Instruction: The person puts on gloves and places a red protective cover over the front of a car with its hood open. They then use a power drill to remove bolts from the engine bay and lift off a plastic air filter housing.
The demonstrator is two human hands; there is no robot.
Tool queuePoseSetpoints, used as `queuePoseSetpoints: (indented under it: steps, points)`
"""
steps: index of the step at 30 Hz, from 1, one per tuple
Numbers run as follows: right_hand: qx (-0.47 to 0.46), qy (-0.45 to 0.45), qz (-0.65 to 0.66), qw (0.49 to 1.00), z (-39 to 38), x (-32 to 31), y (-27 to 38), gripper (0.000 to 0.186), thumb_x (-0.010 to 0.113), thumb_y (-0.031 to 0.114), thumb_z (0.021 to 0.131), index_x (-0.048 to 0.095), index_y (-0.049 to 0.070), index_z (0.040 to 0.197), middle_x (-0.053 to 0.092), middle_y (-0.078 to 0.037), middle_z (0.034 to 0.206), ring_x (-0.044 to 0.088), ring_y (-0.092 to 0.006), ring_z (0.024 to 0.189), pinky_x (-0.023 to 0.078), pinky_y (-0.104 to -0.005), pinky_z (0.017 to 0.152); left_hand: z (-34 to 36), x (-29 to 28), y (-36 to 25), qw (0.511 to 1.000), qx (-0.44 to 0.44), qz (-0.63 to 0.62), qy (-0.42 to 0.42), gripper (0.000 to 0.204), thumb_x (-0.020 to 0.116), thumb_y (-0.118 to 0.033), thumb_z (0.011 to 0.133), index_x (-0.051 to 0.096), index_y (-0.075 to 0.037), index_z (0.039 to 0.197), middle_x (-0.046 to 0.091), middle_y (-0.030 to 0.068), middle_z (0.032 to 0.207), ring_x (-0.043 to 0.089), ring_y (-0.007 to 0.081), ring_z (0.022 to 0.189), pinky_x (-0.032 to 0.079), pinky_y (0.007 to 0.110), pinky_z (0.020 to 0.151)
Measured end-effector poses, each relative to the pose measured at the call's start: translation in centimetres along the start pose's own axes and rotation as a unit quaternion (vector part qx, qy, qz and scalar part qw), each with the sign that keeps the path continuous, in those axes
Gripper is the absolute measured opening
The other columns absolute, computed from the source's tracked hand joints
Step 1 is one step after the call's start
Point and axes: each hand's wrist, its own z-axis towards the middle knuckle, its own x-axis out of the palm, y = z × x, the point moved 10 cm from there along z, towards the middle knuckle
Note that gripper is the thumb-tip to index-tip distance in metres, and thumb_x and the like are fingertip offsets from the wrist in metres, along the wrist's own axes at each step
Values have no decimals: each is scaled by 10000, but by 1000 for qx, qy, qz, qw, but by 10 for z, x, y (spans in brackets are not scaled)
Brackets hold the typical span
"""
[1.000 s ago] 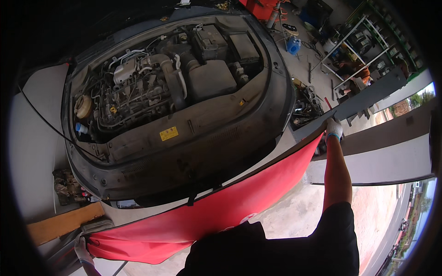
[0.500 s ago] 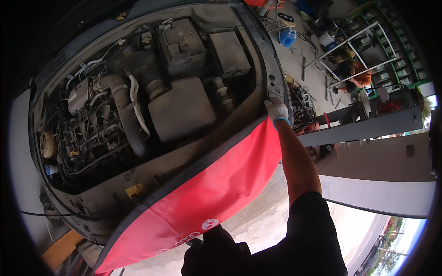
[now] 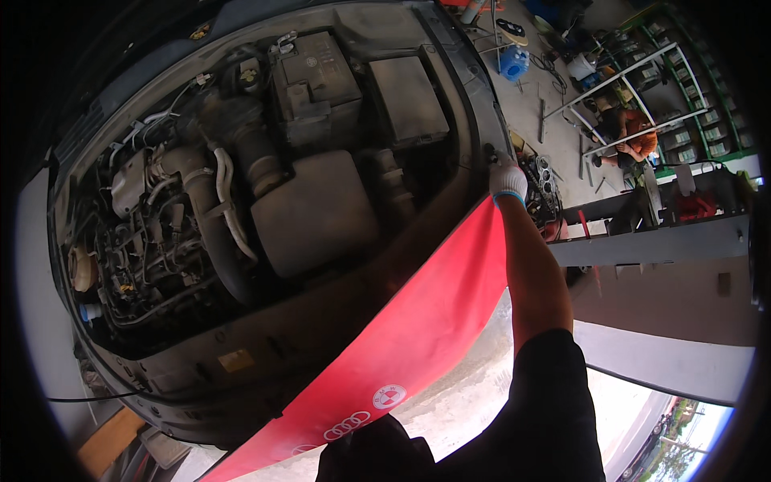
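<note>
My right hand (image 3: 506, 183), in a white knit glove with a blue cuff, grips the top corner of a red fender cover (image 3: 434, 333) against the car's right-hand front edge. The cover stretches diagonally down to the lower left along the front of the open engine bay (image 3: 317, 217), with pale printed emblems near its bottom. My left hand is out of view. Engine hoses, black boxes and a battery (image 3: 317, 80) lie just beyond the cover.
A person (image 3: 634, 132) crouches beside a white metal frame (image 3: 679, 76) at upper right. Also there are a blue jug (image 3: 514, 63), metal bars on the floor and engine parts beside the car. An orange board (image 3: 112, 438) stands at lower left.
My right hand has carried the cover's corner up to the car's edge. My left hand has left the view, and the engine bay now fills more of the picture.
</note>
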Motion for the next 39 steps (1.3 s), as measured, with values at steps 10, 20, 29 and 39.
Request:
queuePoseSetpoints:
  steps: [10, 20, 29, 39]
  points:
    - [-106, 124, -80, 983, 10, 12, 0, 440, 519, 273, 932, 626, 187, 1350, 683, -204, 1218, 651, -399, 1128, 518, -469, 988, -3, -22, -24, 967, 112, 44, -225, 498, 690, -667, 852, 574, -206, 703, 594, 16, 674, 581, 235, 583, 478, 402, 525]
    - [22, 153, -84, 984, -2, 70, -39, 550, 384, 484, 998, 581, 147, 1385, 647, -245, 1274, 617, -436, 1181, 478, -516, 1028, -21, 43, 70, 851, -255, -452, -77, 130, 550, -29, 956, 629, 16, 862, 692, 94, 741, 603, 155, 576, 510, 320, 622]
    - [78, 101, 264, 956, -176, 12, -10, 595, 501, 471, 1029, 520, 68, 1465, 718, -164, 1170, 710, -233, 1032, 550, -359, 871, 143, -96, 77, 950, -209, -227, -46, 230, 616, -245, 935, 698, -53, 1032, 702, 204, 1041, 658, 394, 1012, 505, 481, 867]
    - [-105, 140, 416, 892, -469, -79, 359, 493, 611, 316, 992, 559, 97, 1431, 700, -118, 1195, 692, -186, 1027, 528, -337, 926, 303, 4, 82, 910, -69, -408, -32, 338, 722, -304, 909, 693, 20, 820, 636, 177, 699, 563, 270, 645, 450, 431, 655]
